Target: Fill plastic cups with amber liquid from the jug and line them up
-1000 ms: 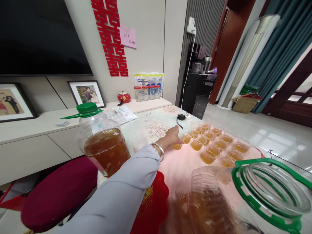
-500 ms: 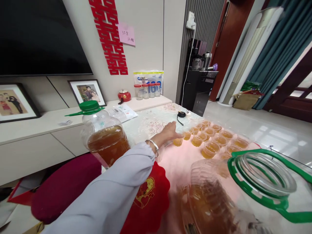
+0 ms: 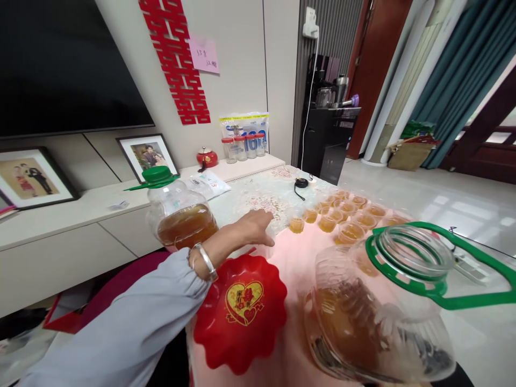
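Note:
My left hand (image 3: 256, 227) is empty, thumb and fingers apart, in the air above the cloth, behind a red scalloped plate (image 3: 262, 344) with a gold heart print. Just right of its fingers stands a small clear cup (image 3: 296, 226) of amber liquid. More such cups (image 3: 350, 232) crowd the pink cover (image 3: 296, 258) further right. In the right foreground a big clear plastic jug (image 3: 342, 333) with a green handle is tilted, open at the mouth, amber liquid inside. My right hand is mostly hidden at the jug; a blurred finger-like shape shows through its wall.
A second jug (image 3: 187, 223) with a green cap stands at left. Further back are a black tape measure (image 3: 301, 183), lidded glass jars (image 3: 241, 150), a red pot (image 3: 207, 157) and picture frames (image 3: 149, 156) on a white cabinet (image 3: 76, 239).
My left hand has let go of the small cup and drawn back to the left, leaving it standing. The open jug has shifted up and left. More of the red plate shows.

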`<state>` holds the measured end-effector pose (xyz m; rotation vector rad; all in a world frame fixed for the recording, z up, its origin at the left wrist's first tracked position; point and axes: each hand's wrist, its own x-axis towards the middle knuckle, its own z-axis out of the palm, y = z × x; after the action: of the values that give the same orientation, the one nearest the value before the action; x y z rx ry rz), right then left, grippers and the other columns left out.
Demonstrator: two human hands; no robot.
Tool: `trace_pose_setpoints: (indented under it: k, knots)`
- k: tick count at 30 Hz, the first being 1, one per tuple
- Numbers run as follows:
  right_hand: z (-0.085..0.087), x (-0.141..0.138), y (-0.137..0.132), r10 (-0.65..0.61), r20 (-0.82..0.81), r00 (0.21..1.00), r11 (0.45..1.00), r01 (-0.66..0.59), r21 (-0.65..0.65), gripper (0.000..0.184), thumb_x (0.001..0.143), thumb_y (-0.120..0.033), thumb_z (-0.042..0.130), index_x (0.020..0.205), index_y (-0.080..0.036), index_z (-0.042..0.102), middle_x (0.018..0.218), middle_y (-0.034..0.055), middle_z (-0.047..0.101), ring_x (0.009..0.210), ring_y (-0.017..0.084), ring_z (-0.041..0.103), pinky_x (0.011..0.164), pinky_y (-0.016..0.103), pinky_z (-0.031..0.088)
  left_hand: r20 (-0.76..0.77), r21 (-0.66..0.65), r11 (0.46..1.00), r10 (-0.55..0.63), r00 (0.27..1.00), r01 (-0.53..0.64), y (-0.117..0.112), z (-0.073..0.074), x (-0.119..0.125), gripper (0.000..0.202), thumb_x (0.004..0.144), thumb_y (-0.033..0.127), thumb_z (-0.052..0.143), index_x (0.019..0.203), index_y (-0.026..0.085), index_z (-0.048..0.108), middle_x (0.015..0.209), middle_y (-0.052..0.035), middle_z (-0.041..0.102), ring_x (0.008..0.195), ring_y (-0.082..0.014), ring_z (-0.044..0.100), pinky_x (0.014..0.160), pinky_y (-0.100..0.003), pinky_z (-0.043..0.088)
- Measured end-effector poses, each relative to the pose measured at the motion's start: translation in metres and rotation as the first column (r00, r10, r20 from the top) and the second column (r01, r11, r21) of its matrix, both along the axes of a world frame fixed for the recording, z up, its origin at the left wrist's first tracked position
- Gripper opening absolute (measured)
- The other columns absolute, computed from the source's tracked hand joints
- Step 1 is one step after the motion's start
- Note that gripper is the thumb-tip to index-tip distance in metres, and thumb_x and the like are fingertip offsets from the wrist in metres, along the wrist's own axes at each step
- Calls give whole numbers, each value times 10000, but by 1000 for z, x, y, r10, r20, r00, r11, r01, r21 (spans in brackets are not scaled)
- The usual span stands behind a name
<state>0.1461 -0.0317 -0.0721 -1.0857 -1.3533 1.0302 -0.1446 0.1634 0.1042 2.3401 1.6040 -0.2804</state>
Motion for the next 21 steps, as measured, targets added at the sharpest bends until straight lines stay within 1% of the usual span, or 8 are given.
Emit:
trace_pose_setpoints:
  k: [4, 6, 9, 11, 14, 17, 19, 21]
  knots:
    - [14, 4, -5, 16, -69, 998, 998, -20, -58, 496, 1024, -472, 779, 1446, -246, 649, 1482, 106, 647, 1323, 309, 663, 1058, 520, 615, -15, 21, 1000, -20, 1000, 21, -10, -11, 1, 781, 852, 383, 848, 1528, 108, 570, 1563, -206, 582, 1489, -352, 540, 1288, -510, 443]
    - [18, 4, -4, 20, -95, 995, 996, -28, -82, 504, 1020, -473, 782, 1453, -254, 646, 1497, 105, 639, 1345, 315, 652, 1072, 525, 607, -14, 6, 1000, -29, 999, 29, -12, -14, 3, 733, 874, 412, 836, 1499, 118, 592, 1535, -191, 604, 1467, -331, 553, 1273, -514, 453]
    - [19, 3, -4, 33, -125, 992, 992, -47, -113, 520, 1018, -483, 782, 1465, -258, 641, 1518, 108, 628, 1369, 323, 636, 1089, 541, 597, 2, -10, 999, -30, 1000, 30, -14, -20, 6, 599, 922, 427, 788, 1422, 133, 639, 1476, -166, 641, 1398, -298, 592, 1241, -519, 476]
    - [18, 2, -4, 50, -139, 989, 990, -68, -126, 515, 1023, -484, 775, 1463, -251, 641, 1511, 110, 632, 1353, 319, 644, 1083, 542, 601, 19, -16, 1000, -22, 1000, 22, -17, -24, 9, 570, 944, 412, 756, 1427, 137, 626, 1466, -160, 637, 1365, -287, 606, 1215, -512, 497]
    - [13, 1, -6, 88, -154, 984, 985, -109, -134, 495, 1028, -493, 767, 1443, -249, 651, 1480, 106, 649, 1316, 311, 663, 1054, 523, 616, 52, -28, 1000, 2, 999, -1, -25, -28, 14, 594, 968, 363, 699, 1507, 152, 565, 1504, -166, 592, 1336, -288, 626, 1181, -503, 528]
    - [5, 1, -10, 126, -171, 977, 981, -148, -126, 461, 1013, -553, 766, 1377, -279, 696, 1443, 79, 675, 1315, 333, 659, 1032, 492, 623, 89, -42, 999, 16, 996, -12, -32, -29, 16, 632, 970, 322, 648, 1568, 158, 528, 1525, -194, 557, 1333, -331, 643, 1167, -514, 540]
    - [1, 0, -11, 139, -187, 972, 980, -163, -114, 512, 996, -603, 763, 1376, -268, 694, 1442, 86, 677, 1322, 339, 656, 1050, 512, 611, 114, -41, 999, 18, 993, -13, -34, -31, 15, 696, 939, 319, 673, 1596, 157, 513, 1528, -213, 541, 1363, -376, 629, 1182, -520, 529]
    - [-2, 0, -13, 142, -206, 968, 980, -167, -105, 628, 952, -668, 780, 1403, -244, 675, 1456, 111, 672, 1333, 338, 655, 1080, 553, 589, 149, -34, 999, 17, 989, -12, -34, -34, 11, 763, 907, 320, 713, 1625, 179, 496, 1525, -208, 540, 1391, -393, 612, 1210, -509, 510]
